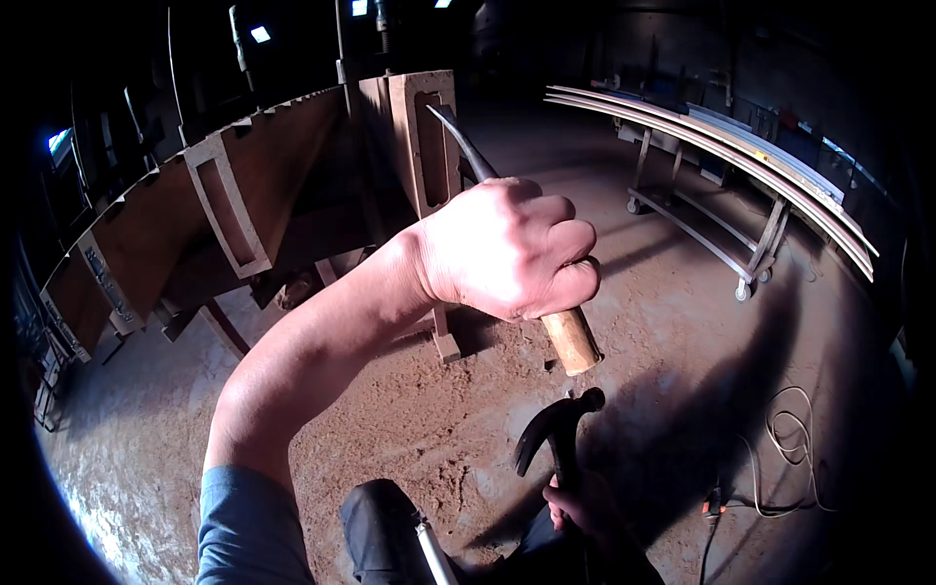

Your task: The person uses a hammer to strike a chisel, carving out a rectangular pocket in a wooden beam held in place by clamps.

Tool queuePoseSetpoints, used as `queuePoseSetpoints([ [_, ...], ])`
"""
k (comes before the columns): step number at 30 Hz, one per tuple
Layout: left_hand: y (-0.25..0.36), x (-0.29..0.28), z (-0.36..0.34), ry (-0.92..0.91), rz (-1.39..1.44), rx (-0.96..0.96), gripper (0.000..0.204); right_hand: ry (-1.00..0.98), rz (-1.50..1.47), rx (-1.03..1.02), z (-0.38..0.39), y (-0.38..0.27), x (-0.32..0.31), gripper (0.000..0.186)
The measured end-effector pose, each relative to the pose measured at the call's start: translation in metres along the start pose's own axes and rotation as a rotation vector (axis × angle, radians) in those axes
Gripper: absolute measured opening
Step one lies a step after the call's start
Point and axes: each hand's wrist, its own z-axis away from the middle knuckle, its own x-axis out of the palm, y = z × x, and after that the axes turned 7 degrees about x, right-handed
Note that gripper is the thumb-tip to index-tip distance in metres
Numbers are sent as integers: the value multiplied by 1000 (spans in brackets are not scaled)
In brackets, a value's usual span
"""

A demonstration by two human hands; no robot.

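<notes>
My left hand [517,249] is wrapped round a chisel [573,343] with a pale wooden handle, whose butt shows below the fist. Its dark blade runs up and left, and the tip lies over the recess in the end of an upright wooden piece [408,132]. Whether the tip touches the wood, I cannot tell. Lower down, my right hand [582,505] grips a claw hammer [560,421] by the handle, head upward. The hammer head is just below the chisel's butt, apart from it. Shadow covers much of the right hand.
Several wooden panels [219,185] with framed ends stand in a row at the left, below upright clamps [240,49]. A wheeled rack [697,219] carrying long boards [717,136] stands at the right. Wood chips litter the floor [390,429]. A cable [785,448] lies coiled at lower right.
</notes>
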Motion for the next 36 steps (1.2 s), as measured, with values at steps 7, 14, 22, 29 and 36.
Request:
queuePoseSetpoints([
  [7, 10, 4, 1, 102, -118, -22, 26, 41, 20, -2, 11, -2, -2, 22],
  [14, 15, 0, -9, 183, -110, -45, 33, 53, 77, -13, 17, -3, -8, 23],
  [22, 16, -4, -7, 208, -92, -101, 34, 86, 183, -12, 20, -3, -7, 30],
  [29, 6, 1, 11, 192, -43, -88, 46, 88, 217, 19, 21, -8, -7, 29],
  [36, 11, 4, 21, 145, -65, -97, 40, 102, 200, 59, 17, -1, -10, 28],
])
